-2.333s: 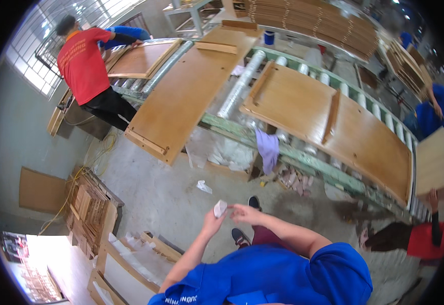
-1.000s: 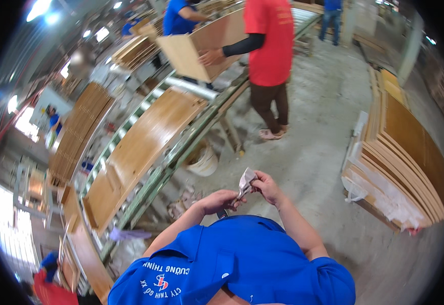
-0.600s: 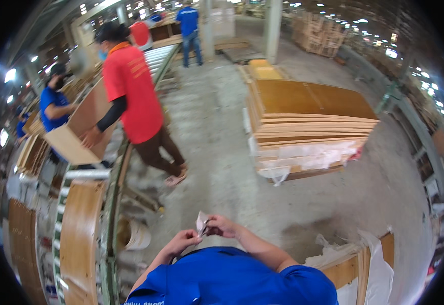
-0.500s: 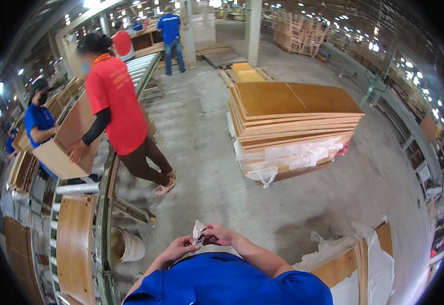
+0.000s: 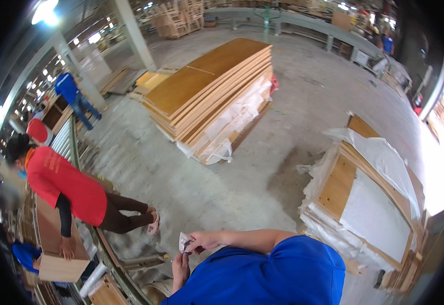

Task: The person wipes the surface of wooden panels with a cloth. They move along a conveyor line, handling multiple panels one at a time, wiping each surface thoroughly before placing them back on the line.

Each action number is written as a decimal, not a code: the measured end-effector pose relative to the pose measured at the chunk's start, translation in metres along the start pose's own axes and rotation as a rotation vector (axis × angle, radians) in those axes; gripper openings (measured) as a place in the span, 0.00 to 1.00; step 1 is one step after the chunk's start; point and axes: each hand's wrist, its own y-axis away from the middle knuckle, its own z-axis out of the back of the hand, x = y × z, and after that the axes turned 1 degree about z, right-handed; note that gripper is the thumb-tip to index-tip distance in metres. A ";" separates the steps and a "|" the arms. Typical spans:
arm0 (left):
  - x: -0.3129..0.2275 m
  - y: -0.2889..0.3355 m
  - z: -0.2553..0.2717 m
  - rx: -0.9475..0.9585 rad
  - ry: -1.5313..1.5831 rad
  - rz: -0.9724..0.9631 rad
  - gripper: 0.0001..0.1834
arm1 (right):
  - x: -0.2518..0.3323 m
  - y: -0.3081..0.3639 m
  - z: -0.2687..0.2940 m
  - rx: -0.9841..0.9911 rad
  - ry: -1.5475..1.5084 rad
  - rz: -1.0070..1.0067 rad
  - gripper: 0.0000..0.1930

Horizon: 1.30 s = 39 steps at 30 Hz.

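Note:
A small crumpled whitish packet (image 5: 183, 240), perhaps paper or thin plastic, is held in front of my body at the lower middle. My right hand (image 5: 204, 241) is closed, its fingers pinching the packet from the right. Just below, my left hand (image 5: 180, 270) is closed too, thumb and fingertips at the packet's lower end. Something darker shows between the fingers, too small to make out. Both hands are in the air, above the grey floor.
A stack of brown wooden panels (image 5: 209, 76) stands ahead. Panels partly wrapped in white sheeting (image 5: 374, 198) lie to my right. At left, a person in a red shirt (image 5: 66, 185) touches a wooden box (image 5: 61, 269) beside a roller conveyor (image 5: 68, 142). Another person in blue (image 5: 68, 91) stands farther off.
My view has swung to the right and tilted, so the panel stack and the red-shirted person sit farther left. The wrapped panels show more fully. Both hands still hold the packet.

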 end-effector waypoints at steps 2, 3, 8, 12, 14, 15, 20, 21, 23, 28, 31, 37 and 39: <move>0.003 0.000 0.001 -0.038 0.009 -0.069 0.17 | -0.005 -0.002 -0.007 -0.037 0.036 0.013 0.10; 0.004 0.000 0.003 -0.036 -0.026 -0.111 0.17 | -0.007 -0.003 -0.010 -0.062 0.033 0.031 0.10; 0.012 0.001 0.012 0.002 -0.241 -0.273 0.18 | -0.017 0.000 -0.016 -0.138 0.074 0.113 0.10; 0.012 -0.004 0.010 0.169 0.119 -0.165 0.16 | -0.010 0.007 -0.015 -0.146 0.141 0.218 0.09; 0.004 -0.005 0.010 0.348 0.558 0.009 0.15 | -0.003 0.012 -0.015 -0.138 0.201 0.289 0.09; -0.005 -0.004 0.013 0.441 0.806 0.105 0.15 | 0.001 0.016 -0.015 -0.126 0.187 0.303 0.09; -0.031 -0.002 0.015 0.507 0.985 0.147 0.13 | 0.017 0.033 -0.014 -0.032 0.116 0.293 0.08; -0.030 -0.004 0.012 0.498 0.970 0.085 0.12 | 0.019 0.035 -0.013 -0.040 0.090 0.289 0.08; -0.030 -0.010 0.008 0.481 0.939 -0.036 0.11 | 0.022 0.039 -0.012 -0.055 0.038 0.281 0.08; -0.042 -0.010 -0.005 0.258 0.623 -0.184 0.12 | 0.033 0.051 -0.010 -0.028 0.085 0.269 0.08; -0.046 -0.014 -0.013 0.119 0.362 -0.336 0.12 | 0.037 0.057 -0.003 -0.032 0.093 0.245 0.08; -0.064 -0.017 -0.041 0.162 0.576 -0.211 0.15 | 0.044 0.061 0.016 -0.075 0.223 0.280 0.07; -0.073 -0.013 -0.044 0.139 0.615 -0.204 0.16 | 0.047 0.058 0.014 -0.065 0.290 0.282 0.07</move>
